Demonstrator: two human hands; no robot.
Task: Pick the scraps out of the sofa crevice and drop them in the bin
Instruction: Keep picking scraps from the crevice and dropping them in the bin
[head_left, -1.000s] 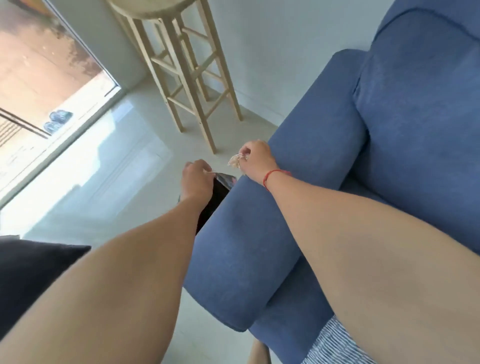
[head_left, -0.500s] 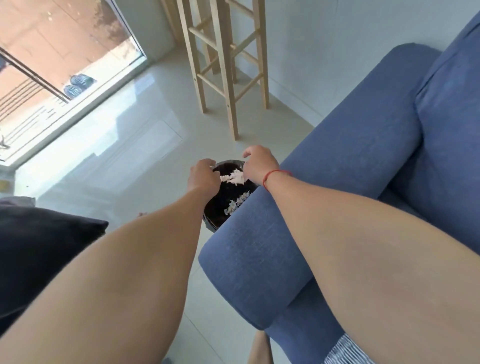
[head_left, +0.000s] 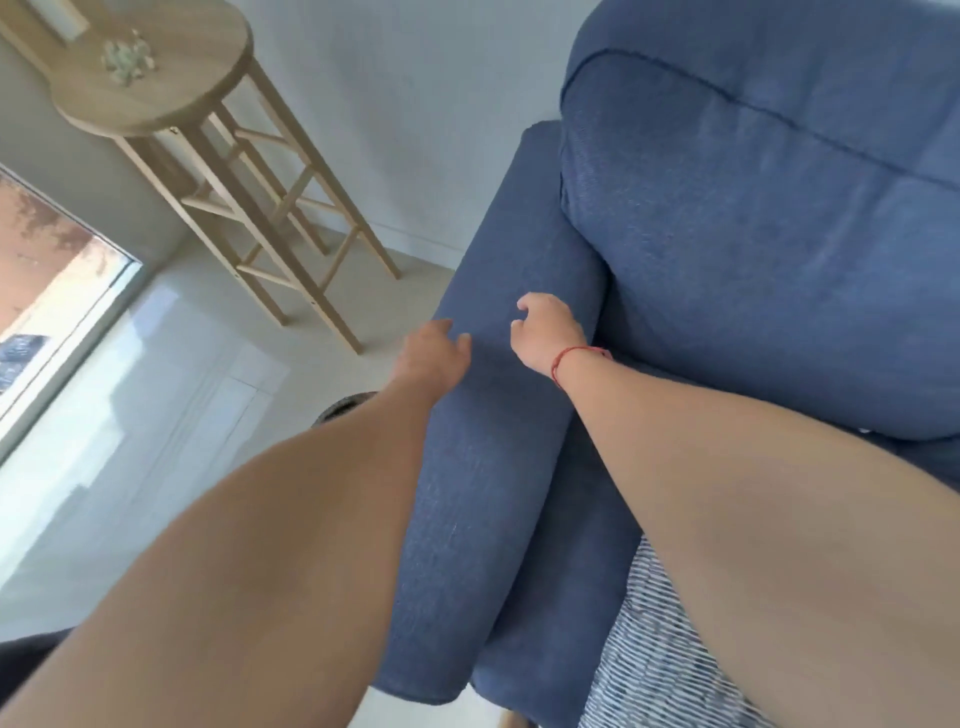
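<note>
A blue fabric sofa (head_left: 753, 249) fills the right side, and its armrest (head_left: 498, 395) runs down the middle. My left hand (head_left: 431, 353) rests on the armrest's outer edge with nothing in it. Above the armrest top hovers my right hand (head_left: 545, 332), a red string round its wrist, fingers loosely curled and empty. Only a sliver of the dark bin (head_left: 345, 405) shows on the floor, behind my left forearm. The crevice between armrest and seat lies under my right arm, and no scraps are visible.
A tall wooden stool (head_left: 171, 104) with small pale objects on its seat stands against the wall at the upper left. Glossy light floor tiles (head_left: 156, 395) stretch to a glass door on the left. A striped cloth (head_left: 660, 649) lies at the lower right.
Both hands left the bin and came back over the armrest. The white scraps went from my right hand into the bin. The view swung up and right, so the bin is mostly hidden.
</note>
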